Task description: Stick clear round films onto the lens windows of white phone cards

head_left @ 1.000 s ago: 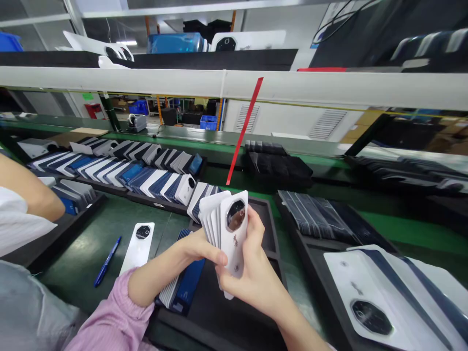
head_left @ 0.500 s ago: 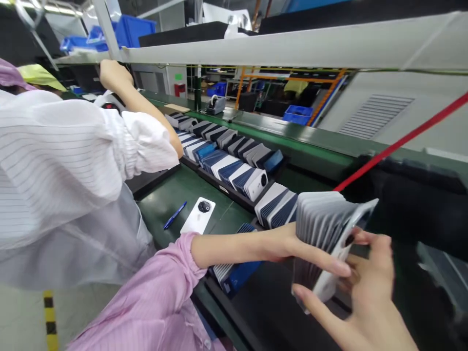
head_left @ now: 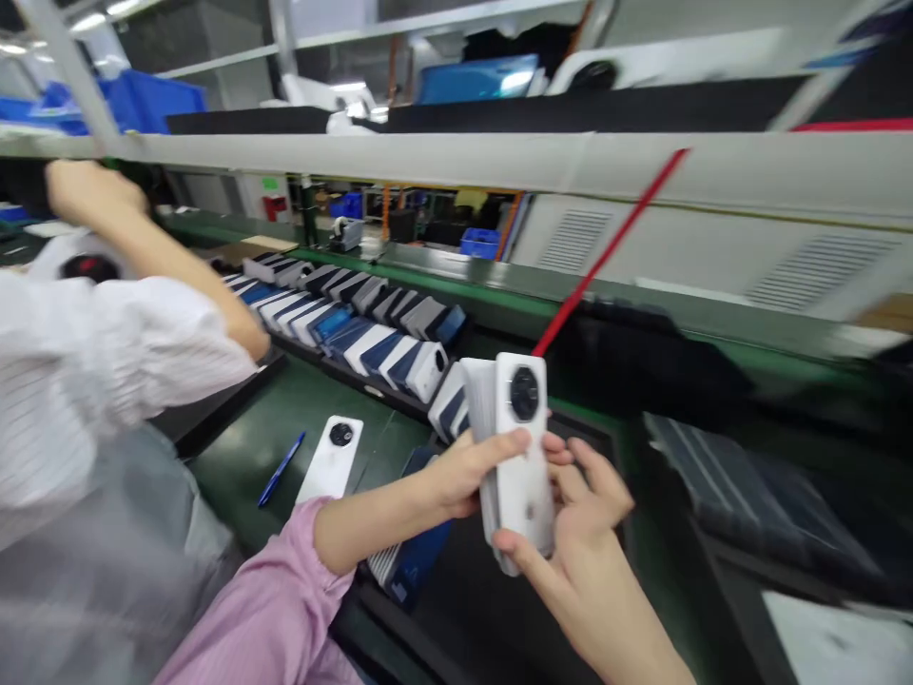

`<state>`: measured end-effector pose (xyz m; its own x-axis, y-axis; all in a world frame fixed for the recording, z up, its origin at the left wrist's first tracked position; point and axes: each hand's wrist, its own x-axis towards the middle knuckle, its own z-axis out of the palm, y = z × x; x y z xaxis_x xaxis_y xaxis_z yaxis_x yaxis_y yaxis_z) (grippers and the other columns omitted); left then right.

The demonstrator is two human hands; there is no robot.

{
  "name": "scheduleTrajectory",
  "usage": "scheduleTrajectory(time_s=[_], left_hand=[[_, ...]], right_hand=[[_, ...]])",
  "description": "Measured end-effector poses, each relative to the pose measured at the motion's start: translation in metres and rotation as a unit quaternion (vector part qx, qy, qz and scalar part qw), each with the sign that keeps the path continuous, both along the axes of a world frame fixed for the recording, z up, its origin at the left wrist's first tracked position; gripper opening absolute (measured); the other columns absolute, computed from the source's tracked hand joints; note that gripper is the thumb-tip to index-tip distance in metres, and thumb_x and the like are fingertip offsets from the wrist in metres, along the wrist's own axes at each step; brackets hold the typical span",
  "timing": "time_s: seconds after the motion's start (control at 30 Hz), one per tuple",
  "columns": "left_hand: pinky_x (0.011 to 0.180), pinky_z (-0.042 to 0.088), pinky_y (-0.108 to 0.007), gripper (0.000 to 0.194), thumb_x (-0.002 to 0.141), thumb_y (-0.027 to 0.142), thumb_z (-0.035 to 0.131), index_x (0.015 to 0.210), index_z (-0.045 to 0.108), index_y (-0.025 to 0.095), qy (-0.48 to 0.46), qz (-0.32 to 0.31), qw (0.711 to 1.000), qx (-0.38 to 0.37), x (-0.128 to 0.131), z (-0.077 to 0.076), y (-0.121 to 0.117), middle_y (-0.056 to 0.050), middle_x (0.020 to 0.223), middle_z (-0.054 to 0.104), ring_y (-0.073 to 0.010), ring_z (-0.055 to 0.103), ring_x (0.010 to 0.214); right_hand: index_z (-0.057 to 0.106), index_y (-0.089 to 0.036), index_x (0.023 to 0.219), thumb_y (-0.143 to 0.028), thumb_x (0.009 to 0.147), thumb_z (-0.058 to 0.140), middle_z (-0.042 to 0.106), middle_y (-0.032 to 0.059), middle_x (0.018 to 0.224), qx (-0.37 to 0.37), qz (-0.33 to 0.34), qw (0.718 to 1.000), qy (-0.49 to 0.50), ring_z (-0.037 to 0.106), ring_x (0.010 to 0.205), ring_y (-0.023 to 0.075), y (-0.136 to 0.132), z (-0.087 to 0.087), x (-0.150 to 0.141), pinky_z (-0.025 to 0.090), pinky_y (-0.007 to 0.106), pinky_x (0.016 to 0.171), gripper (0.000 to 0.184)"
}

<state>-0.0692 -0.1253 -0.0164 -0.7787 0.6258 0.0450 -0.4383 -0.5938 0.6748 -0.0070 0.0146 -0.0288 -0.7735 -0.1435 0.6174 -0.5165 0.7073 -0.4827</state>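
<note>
Both hands hold a stack of white phone back covers (head_left: pixel 524 485) upright over a black tray (head_left: pixel 492 618). The front cover faces me, its round black camera area at the top. My left hand (head_left: pixel 467 466) wraps the stack from the left, thumb across the front cover. My right hand (head_left: pixel 585 523) grips the right edge and lower part, its thumb near the bottom and its fingers partly behind. How many covers are in the stack is hidden. To the left, a single white phone back cover (head_left: pixel 332 461) lies on the green bench beside a blue pen (head_left: pixel 281 469).
Rows of white and dark blue covers (head_left: pixel 371 347) stand in black trays behind my left hand. A red strap (head_left: pixel 613 252) slants down behind the stack. At left, a co-worker's arm (head_left: pixel 178 266) reaches across the bench. Dark wrapped material (head_left: pixel 756 504) lies at right.
The fanned stack is now squared together, its front cover turned towards me. My view has swung right, so the bench and the co-worker appear further left.
</note>
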Motion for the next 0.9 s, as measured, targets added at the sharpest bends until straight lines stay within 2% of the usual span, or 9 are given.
scheduleTrajectory(time_s=[0.07, 0.13, 0.17, 0.23, 0.33, 0.47, 0.6, 0.73, 0.9], left_hand=[[0.091, 0.055, -0.041, 0.063, 0.069, 0.056, 0.087, 0.109, 0.072, 0.01, -0.01, -0.042, 0.999, -0.029, -0.005, -0.001, -0.005, -0.013, 0.097, 0.075, -0.0294, 0.071, 0.097], [0.088, 0.057, -0.041, 0.065, 0.071, 0.058, 0.085, 0.112, 0.071, 0.01, -0.034, -0.117, 0.992, -0.035, -0.007, -0.003, -0.01, -0.013, 0.099, 0.074, -0.0244, 0.07, 0.091], [0.086, 0.058, -0.04, 0.066, 0.071, 0.059, 0.085, 0.114, 0.071, 0.01, -0.039, -0.153, 0.987, -0.037, -0.007, -0.004, -0.011, -0.012, 0.1, 0.073, -0.022, 0.069, 0.089], [0.081, 0.059, -0.036, 0.068, 0.073, 0.061, 0.084, 0.115, 0.07, 0.009, -0.028, -0.195, 0.979, -0.048, -0.003, -0.005, -0.011, -0.012, 0.102, 0.072, -0.019, 0.067, 0.087], [0.074, 0.059, -0.032, 0.066, 0.072, 0.06, 0.085, 0.113, 0.069, 0.01, 0.011, -0.217, 0.972, -0.094, 0.007, -0.006, -0.007, -0.012, 0.099, 0.07, -0.0182, 0.066, 0.084], [0.073, 0.058, -0.031, 0.068, 0.065, 0.062, 0.088, 0.107, 0.068, 0.013, 0.057, -0.212, 0.961, -0.166, 0.013, 0.0, -0.005, -0.01, 0.097, 0.068, -0.0165, 0.064, 0.083], [0.077, 0.054, -0.032, 0.07, 0.062, 0.064, 0.089, 0.105, 0.067, 0.013, 0.14, -0.2, 0.939, -0.243, 0.011, 0.01, -0.008, -0.01, 0.101, 0.066, -0.0172, 0.063, 0.086], [0.077, 0.051, -0.034, 0.068, 0.064, 0.065, 0.087, 0.103, 0.066, 0.014, 0.185, -0.201, 0.93, -0.246, 0.01, 0.013, -0.009, -0.009, 0.1, 0.064, -0.0178, 0.061, 0.086], [0.079, 0.053, -0.035, 0.064, 0.068, 0.063, 0.086, 0.102, 0.069, 0.012, 0.166, -0.192, 0.941, -0.225, 0.015, 0.011, -0.009, -0.011, 0.101, 0.066, -0.0194, 0.063, 0.087]], right_hand=[[0.042, -0.022, 0.143, -0.057, 0.1, 0.051, 0.062, 0.0159, 0.121, 0.047, -0.048, 0.997, 0.043, 0.069, 0.094, 0.029, 0.008, 0.018, 0.004, 0.057, 0.043, 0.075, 0.057], [0.056, -0.023, 0.126, -0.044, 0.102, 0.053, 0.064, 0.0074, 0.096, 0.019, -0.103, 0.987, 0.121, 0.066, 0.082, 0.0233, 0.019, 0.033, 0.005, 0.055, 0.037, 0.07, 0.033], [0.059, -0.023, 0.117, -0.036, 0.101, 0.057, 0.063, 0.0049, 0.09, -0.006, -0.113, 0.982, 0.15, 0.064, 0.079, 0.0212, 0.025, 0.038, 0.005, 0.054, 0.034, 0.069, 0.02], [0.061, -0.024, 0.102, -0.022, 0.098, 0.061, 0.063, 0.0028, 0.088, -0.051, -0.089, 0.982, 0.157, 0.062, 0.078, 0.0183, 0.035, 0.046, 0.005, 0.053, 0.031, 0.07, 0.004], [0.063, -0.024, 0.093, -0.017, 0.096, 0.063, 0.063, 0.002, 0.088, -0.074, -0.033, 0.992, 0.096, 0.063, 0.081, 0.0172, 0.043, 0.052, 0.004, 0.052, 0.029, 0.07, 0.007], [0.063, -0.023, 0.088, -0.014, 0.093, 0.067, 0.063, 0.0006, 0.086, -0.068, -0.022, 0.996, 0.061, 0.062, 0.079, 0.0155, 0.049, 0.056, 0.006, 0.052, 0.026, 0.068, 0.011], [0.06, -0.022, 0.086, -0.007, 0.091, 0.066, 0.063, -0.0006, 0.087, -0.063, 0.015, 0.997, 0.041, 0.062, 0.078, 0.0135, 0.056, 0.06, 0.012, 0.051, 0.024, 0.068, 0.017], [0.059, -0.022, 0.087, -0.005, 0.091, 0.066, 0.062, -0.0015, 0.086, -0.047, 0.029, 0.997, 0.052, 0.063, 0.079, 0.0124, 0.06, 0.06, 0.016, 0.052, 0.023, 0.071, 0.019], [0.059, -0.021, 0.089, -0.004, 0.094, 0.059, 0.062, 0.0013, 0.088, 0.005, -0.034, 0.99, 0.139, 0.062, 0.08, 0.0135, 0.052, 0.059, 0.016, 0.053, 0.025, 0.069, 0.019]])
